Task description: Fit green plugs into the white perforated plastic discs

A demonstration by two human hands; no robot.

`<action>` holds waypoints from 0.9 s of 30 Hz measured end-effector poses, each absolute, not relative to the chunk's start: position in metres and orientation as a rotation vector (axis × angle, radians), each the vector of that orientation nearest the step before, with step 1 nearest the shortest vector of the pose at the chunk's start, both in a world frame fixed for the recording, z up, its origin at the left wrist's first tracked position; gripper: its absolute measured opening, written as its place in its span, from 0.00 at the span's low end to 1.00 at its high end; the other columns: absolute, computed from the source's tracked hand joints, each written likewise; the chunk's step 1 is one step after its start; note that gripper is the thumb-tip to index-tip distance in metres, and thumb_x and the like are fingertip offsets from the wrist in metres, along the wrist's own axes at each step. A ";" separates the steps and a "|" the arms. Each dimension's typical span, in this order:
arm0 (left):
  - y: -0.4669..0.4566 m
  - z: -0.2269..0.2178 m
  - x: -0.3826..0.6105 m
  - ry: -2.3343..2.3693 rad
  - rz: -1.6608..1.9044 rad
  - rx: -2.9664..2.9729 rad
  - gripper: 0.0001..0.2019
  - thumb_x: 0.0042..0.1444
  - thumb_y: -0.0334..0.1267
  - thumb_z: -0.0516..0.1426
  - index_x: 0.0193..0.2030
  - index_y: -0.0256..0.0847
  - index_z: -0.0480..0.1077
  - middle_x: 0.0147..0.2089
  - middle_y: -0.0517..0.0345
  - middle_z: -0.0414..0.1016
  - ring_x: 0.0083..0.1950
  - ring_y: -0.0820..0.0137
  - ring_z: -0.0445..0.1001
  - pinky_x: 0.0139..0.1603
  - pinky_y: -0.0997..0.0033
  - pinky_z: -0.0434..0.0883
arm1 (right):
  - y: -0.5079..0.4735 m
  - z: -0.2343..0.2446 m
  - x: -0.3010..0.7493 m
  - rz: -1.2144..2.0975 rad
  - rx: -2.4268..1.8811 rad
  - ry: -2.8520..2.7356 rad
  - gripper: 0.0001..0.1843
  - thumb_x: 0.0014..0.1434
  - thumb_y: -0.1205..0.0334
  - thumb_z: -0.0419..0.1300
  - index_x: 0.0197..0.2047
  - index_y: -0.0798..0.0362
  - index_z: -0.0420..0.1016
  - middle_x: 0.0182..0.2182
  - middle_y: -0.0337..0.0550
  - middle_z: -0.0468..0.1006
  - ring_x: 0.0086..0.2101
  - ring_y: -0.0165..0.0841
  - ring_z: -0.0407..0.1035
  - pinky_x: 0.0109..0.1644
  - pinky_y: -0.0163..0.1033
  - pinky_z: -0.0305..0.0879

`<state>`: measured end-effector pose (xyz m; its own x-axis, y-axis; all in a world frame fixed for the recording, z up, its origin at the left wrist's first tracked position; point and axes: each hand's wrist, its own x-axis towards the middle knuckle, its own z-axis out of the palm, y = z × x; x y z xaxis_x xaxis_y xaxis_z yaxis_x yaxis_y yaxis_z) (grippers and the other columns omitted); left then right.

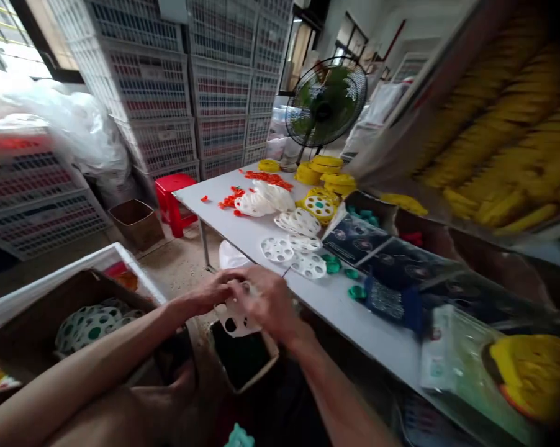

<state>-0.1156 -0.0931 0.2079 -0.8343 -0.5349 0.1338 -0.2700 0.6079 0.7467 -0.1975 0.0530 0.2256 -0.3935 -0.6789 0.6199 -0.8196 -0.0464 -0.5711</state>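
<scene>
Both hands meet around a white plastic disc with round holes [236, 320], held in front of the table edge. My left hand [217, 287] closes on its upper left side, fingers partly hidden. Gripping the disc from the right is my right hand [266, 298], its fingers bent and slightly blurred. Below the disc stands an open box with a dark inside [245, 360]. On the table near my hands lie more white holed discs [277, 249] and small green caps [357, 292].
On the white table [233, 226] are orange pieces [231, 197], yellow rings [326, 164] and a blue printed bag [392, 304]. A carton of white discs [89, 326] stands at left. A red stool [172, 192], a fan [326, 102] and stacked crates [149, 87] are behind.
</scene>
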 end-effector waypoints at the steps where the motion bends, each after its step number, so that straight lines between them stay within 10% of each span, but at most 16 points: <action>1: -0.093 0.208 -0.125 -2.514 -1.342 0.539 0.19 0.58 0.48 0.58 0.45 0.36 0.82 0.26 0.57 0.78 0.29 0.66 0.76 0.28 0.74 0.74 | 0.078 0.222 -0.222 1.417 1.442 -2.164 0.11 0.66 0.61 0.58 0.48 0.51 0.80 0.44 0.46 0.84 0.45 0.37 0.77 0.53 0.44 0.72; 6: -0.089 0.212 -0.140 -2.086 -2.486 0.334 0.26 0.55 0.47 0.66 0.60 0.45 0.71 0.43 0.53 0.82 0.33 0.69 0.79 0.32 0.73 0.75 | 0.174 0.203 -0.307 1.198 0.921 -2.537 0.12 0.60 0.56 0.61 0.43 0.50 0.81 0.38 0.47 0.85 0.37 0.43 0.78 0.44 0.48 0.73; 14: -0.085 0.207 -0.144 -1.953 -2.524 0.418 0.27 0.53 0.48 0.68 0.58 0.46 0.71 0.44 0.53 0.80 0.39 0.66 0.79 0.34 0.72 0.73 | 0.182 0.177 -0.275 1.263 1.135 -2.573 0.12 0.64 0.52 0.59 0.44 0.46 0.81 0.44 0.43 0.84 0.39 0.40 0.77 0.37 0.41 0.71; 27: -0.089 0.207 -0.143 -1.841 -2.370 0.499 0.25 0.54 0.51 0.65 0.57 0.45 0.73 0.40 0.56 0.80 0.34 0.71 0.76 0.32 0.75 0.69 | 0.186 0.166 -0.326 0.380 1.023 -2.555 0.14 0.64 0.65 0.58 0.51 0.53 0.80 0.50 0.48 0.80 0.50 0.46 0.68 0.55 0.48 0.66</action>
